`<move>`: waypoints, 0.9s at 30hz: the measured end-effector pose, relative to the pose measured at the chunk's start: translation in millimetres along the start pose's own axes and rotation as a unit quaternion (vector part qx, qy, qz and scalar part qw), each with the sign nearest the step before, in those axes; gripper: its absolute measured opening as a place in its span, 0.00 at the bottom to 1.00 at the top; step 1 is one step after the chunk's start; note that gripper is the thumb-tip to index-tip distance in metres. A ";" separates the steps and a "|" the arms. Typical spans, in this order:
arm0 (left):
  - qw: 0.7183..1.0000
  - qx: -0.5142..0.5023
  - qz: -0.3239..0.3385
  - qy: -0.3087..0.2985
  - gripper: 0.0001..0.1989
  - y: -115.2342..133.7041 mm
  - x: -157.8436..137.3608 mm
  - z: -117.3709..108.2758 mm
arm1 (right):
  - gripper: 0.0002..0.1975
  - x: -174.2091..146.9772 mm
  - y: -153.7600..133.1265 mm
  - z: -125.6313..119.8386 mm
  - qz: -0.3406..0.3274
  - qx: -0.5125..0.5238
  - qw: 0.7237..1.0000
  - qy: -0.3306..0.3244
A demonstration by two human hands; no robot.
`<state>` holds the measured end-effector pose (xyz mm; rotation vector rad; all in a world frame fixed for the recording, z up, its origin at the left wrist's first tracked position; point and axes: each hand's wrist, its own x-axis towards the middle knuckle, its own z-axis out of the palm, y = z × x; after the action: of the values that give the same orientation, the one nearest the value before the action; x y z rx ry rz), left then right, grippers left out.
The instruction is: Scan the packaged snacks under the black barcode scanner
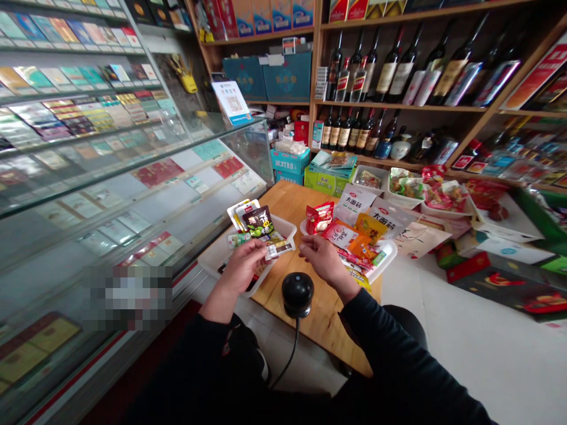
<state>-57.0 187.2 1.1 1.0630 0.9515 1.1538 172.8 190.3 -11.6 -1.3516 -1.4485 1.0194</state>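
Head view: left hand (244,264) pinches a small packet (282,247) beyond the black domed device (297,293), long axis toward the nearby right hand (322,258), fingers curled, grip indeterminable.

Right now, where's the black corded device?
In the head view, the black corded device stands just right of centre on the wooden table, below the left hand and right hand.
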 end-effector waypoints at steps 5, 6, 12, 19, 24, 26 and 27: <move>0.999 0.005 0.000 -0.038 0.11 -4.6 -17.7 14.1 | 0.15 -20.6 -7.7 -0.9 0.032 0.077 0.996 -0.003; 0.999 0.015 0.003 -0.042 0.10 -7.1 -19.4 15.5 | 0.14 -24.9 -7.8 -1.6 0.031 0.083 0.996 0.003; 0.989 0.134 0.051 -0.044 0.11 -16.5 -22.3 24.9 | 0.11 -41.6 -2.3 -5.9 0.022 0.023 0.998 0.056; 0.958 0.263 0.093 -0.061 0.12 -15.9 -14.2 31.2 | 0.09 -43.7 -0.8 -11.8 0.004 -0.029 0.995 0.094; 0.935 0.334 0.114 -0.042 0.12 -22.0 -5.5 31.7 | 0.09 -40.2 10.0 -13.8 -0.024 -0.085 0.989 0.120; 0.926 0.357 0.120 -0.039 0.12 -26.8 -1.9 31.0 | 0.08 -38.4 15.2 -13.5 -0.029 -0.113 0.985 0.124; 0.920 0.369 0.123 -0.040 0.12 -29.3 -0.2 30.4 | 0.08 -37.5 17.7 -13.1 -0.032 -0.125 0.984 0.125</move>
<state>-21.2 180.2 -20.2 1.8655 1.2522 0.9465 190.9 154.1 -27.5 -1.5389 -1.4508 0.6139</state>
